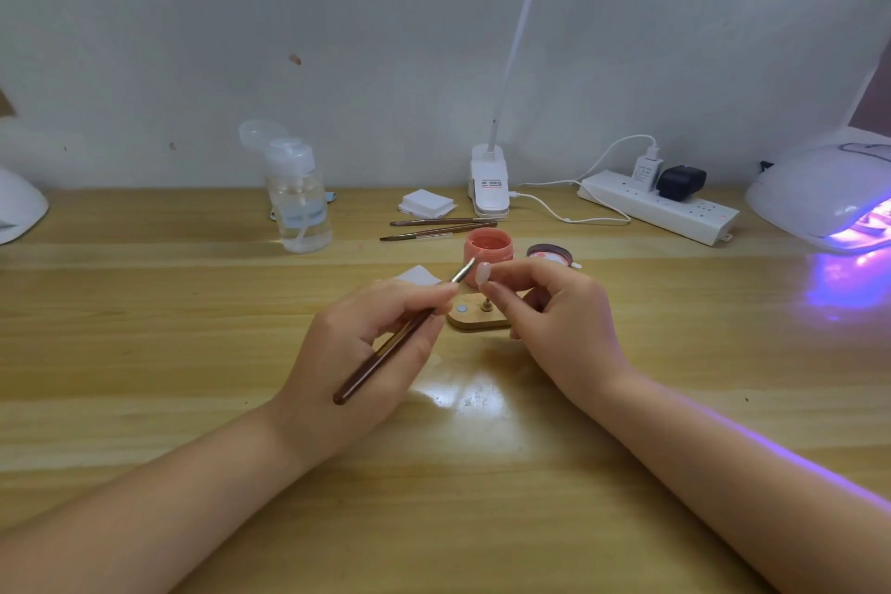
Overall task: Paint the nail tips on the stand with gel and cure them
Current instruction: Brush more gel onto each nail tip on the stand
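From the head view: my left hand (366, 342) grips the brush (395, 338), bristles up by the nail tip (483, 274). My right hand (554, 318) pinches that pale nail tip above the wooden stand (475, 318) on the table (193, 352). The open pink gel jar (488, 251) sits just behind, its lid (549, 252) beside. The curing lamp (829, 198) glows purple, far right.

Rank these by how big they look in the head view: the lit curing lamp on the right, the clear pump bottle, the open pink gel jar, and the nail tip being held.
1. Curing lamp, though cut off by the frame edge.
2. Pump bottle.
3. Gel jar.
4. Nail tip, pinched in the right hand.

This is apparent size only; all four lie at differing distances from the camera.
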### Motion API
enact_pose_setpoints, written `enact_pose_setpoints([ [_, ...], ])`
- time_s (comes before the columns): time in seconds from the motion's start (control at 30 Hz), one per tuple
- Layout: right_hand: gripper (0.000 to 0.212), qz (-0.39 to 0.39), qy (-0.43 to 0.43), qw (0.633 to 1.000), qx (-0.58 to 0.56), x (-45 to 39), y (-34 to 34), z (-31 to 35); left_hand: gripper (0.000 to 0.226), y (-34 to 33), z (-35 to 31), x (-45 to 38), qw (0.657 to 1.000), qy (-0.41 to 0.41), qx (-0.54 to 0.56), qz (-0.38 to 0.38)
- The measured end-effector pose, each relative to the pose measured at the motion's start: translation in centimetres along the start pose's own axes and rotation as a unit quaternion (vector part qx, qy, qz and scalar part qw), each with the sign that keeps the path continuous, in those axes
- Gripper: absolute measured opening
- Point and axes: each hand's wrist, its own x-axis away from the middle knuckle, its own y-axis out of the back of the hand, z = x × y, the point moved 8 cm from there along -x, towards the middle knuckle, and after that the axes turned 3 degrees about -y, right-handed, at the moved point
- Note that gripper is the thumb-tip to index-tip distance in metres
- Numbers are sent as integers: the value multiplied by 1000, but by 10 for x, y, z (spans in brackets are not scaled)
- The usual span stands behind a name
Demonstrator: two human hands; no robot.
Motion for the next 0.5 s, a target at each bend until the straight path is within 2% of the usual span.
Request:
enact_pose_setpoints([
  [0.17,4,7,-13,1000,-2,1,0,-1,16,0,-7,-1,999,-39,-23,12],
  [0.33,5,7,-11,1000,-10,2,0,0,27,1,-2,0,1000,-6,-21,-3],
  [0.5,6,8,-14,1000,-9,1,0,-1,21,0,0,0,1000,-8,-25,4],
])
